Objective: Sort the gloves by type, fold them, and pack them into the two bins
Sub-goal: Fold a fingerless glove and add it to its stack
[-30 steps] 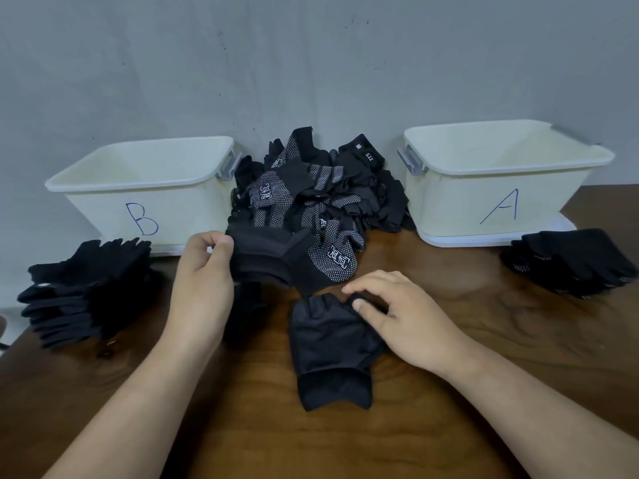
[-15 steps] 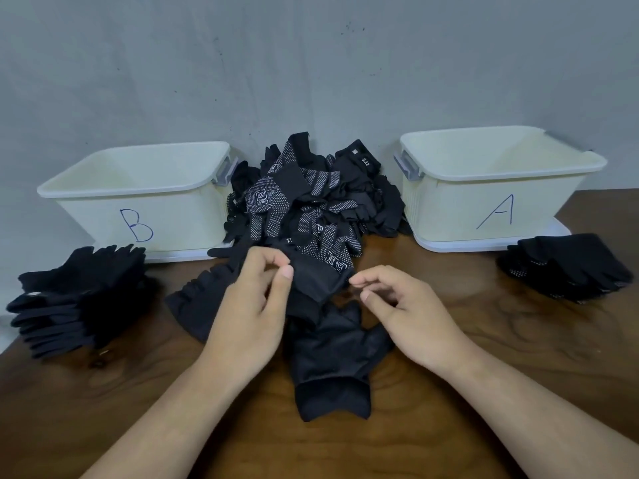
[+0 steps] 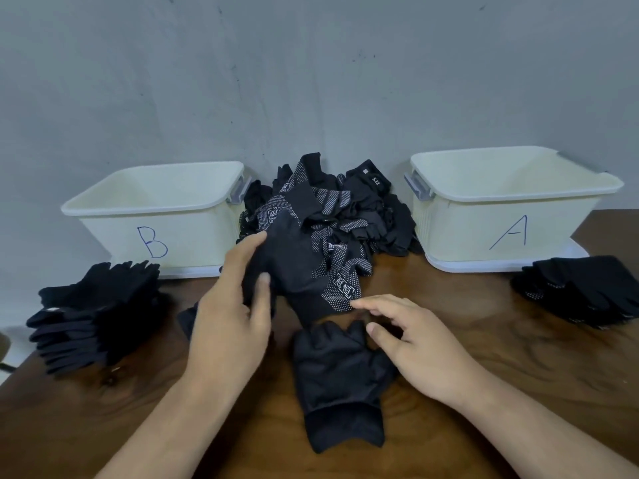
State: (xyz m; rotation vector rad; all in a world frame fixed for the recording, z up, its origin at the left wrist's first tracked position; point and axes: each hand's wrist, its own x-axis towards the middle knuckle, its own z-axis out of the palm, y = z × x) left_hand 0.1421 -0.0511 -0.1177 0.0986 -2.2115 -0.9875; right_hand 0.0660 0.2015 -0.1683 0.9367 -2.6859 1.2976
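One sorted stack (image 3: 96, 312) lies before bin B (image 3: 155, 216). The left hand (image 3: 238, 305) grips a plain black glove (image 3: 287, 261), held higher against the mixed pile (image 3: 328, 216) than half a second ago: likely a mate for the flat glove (image 3: 339, 375) on the tabletop (image 3: 262, 444), over which the right hand (image 3: 415, 344) hovers, fingers loose, holding nothing. Bin A (image 3: 511, 209): floor hidden, as in B; right stack (image 3: 587, 292) cut off by the frame; black outlines merge

I log a dark wooden counter (image 3: 484, 344). On it: bin B (image 3: 193, 236) centre left, bin A (image 3: 463, 233) centre right, glove pile (image 3: 349, 216) between them; left stack (image 3: 96, 312) and right stack (image 3: 587, 292) at frame edges; single glove (image 3: 339, 375) flat, lower centre.
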